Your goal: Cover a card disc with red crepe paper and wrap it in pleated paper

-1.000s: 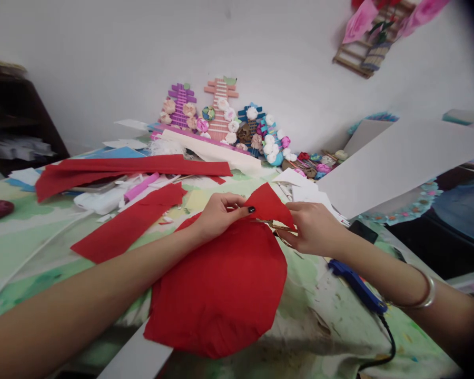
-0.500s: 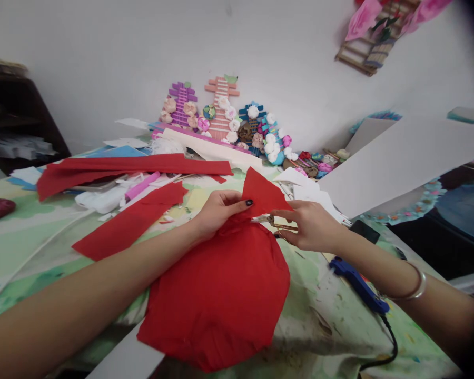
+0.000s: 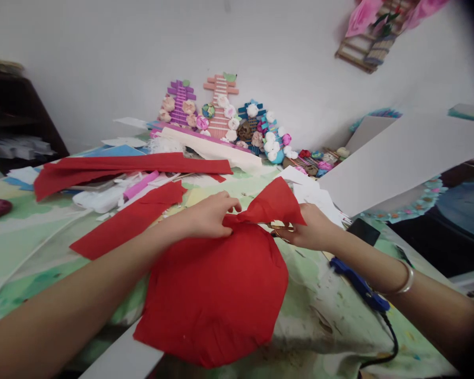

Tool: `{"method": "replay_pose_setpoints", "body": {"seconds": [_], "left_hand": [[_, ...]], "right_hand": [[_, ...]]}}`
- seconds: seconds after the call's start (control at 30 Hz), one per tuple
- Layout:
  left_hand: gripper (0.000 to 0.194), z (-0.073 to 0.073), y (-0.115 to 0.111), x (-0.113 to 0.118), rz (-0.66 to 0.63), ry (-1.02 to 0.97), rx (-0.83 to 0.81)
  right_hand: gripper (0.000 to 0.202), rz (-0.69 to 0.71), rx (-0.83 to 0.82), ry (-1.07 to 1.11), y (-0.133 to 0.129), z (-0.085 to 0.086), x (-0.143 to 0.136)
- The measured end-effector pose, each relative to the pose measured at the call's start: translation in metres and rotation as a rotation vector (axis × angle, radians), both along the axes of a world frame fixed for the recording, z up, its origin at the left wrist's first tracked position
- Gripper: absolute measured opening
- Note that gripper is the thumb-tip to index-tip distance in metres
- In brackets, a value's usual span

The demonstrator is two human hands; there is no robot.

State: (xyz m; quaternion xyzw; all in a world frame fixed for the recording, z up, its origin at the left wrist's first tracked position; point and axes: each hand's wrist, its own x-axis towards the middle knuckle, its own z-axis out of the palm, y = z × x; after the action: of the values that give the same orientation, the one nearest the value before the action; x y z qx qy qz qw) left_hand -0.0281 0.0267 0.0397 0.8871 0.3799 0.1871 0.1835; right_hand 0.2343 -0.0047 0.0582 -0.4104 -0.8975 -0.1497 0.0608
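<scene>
A large bundle of red crepe paper (image 3: 217, 295) lies before me, its gathered upper end narrowing into a loose flap (image 3: 276, 202) that fans out to the right. My left hand (image 3: 207, 216) is at the left of the gathered part, thumb and fingers apart, with red paper showing between them. My right hand (image 3: 314, 229) grips small gold-handled scissors (image 3: 280, 230), their blades mostly hidden by the paper. The flap's right corner reaches the fingers of this hand; whether they pinch it I cannot tell.
Red paper strips (image 3: 130, 221) lie at left, beside white scraps and a pink roll (image 3: 141, 185). A blue glue gun (image 3: 359, 284) with a black cord rests at right. Craft-stick decorations with paper flowers (image 3: 221, 113) lean on the wall. A big white board (image 3: 403, 163) stands at right.
My left thumb has come off the flap, and the hand has moved left and opened. The flap has swung right and lower. The scissors' blades have gone from sight behind the paper.
</scene>
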Motion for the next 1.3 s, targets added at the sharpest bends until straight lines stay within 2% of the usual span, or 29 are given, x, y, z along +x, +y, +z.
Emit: {"method": "replay_pose_setpoints", "body": {"seconds": [0.1, 0.27, 0.37, 0.5, 0.57, 0.67, 0.77, 0.8, 0.9, 1.1, 1.3], "left_hand": [[0.030, 0.004, 0.002, -0.004, -0.041, 0.006, -0.029], [0.033, -0.005, 0.013, -0.001, 0.037, -0.243, 0.013], [0.037, -0.014, 0.017, 0.005, 0.048, -0.289, 0.044], [0.044, -0.024, 0.021, 0.010, -0.030, -0.250, 0.059], [0.040, -0.025, 0.022, 0.011, -0.075, -0.215, 0.058], [0.031, -0.023, 0.022, 0.010, -0.160, -0.179, 0.027], [0.051, -0.022, 0.022, 0.011, -0.227, -0.155, 0.019], [0.047, -0.023, 0.023, 0.013, -0.230, -0.161, 0.028], [0.015, -0.027, 0.028, 0.018, -0.191, -0.230, 0.057], [0.017, -0.037, 0.038, 0.022, -0.142, -0.403, -0.020], [0.022, -0.042, 0.040, 0.023, -0.161, -0.481, -0.115]], "right_hand": [[0.021, 0.022, -0.053, 0.002, 0.002, -0.002, 0.004], [0.019, 0.073, -0.096, 0.133, 0.007, -0.005, 0.005], [0.016, 0.059, -0.132, 0.140, 0.010, -0.007, 0.003], [0.019, 0.066, -0.227, 0.185, 0.011, -0.009, 0.001], [0.019, 0.086, -0.271, 0.251, 0.013, -0.012, 0.001], [0.030, 0.130, -0.346, 0.327, 0.016, -0.019, 0.003], [0.041, 0.201, -0.421, 0.367, 0.020, -0.025, 0.005], [0.041, 0.229, -0.419, 0.369, 0.022, -0.027, 0.006], [0.034, 0.256, -0.349, 0.368, 0.023, -0.029, 0.006], [0.016, 0.211, -0.331, 0.346, 0.024, -0.027, 0.003], [0.012, 0.171, -0.310, 0.318, 0.025, -0.021, -0.001]]}}
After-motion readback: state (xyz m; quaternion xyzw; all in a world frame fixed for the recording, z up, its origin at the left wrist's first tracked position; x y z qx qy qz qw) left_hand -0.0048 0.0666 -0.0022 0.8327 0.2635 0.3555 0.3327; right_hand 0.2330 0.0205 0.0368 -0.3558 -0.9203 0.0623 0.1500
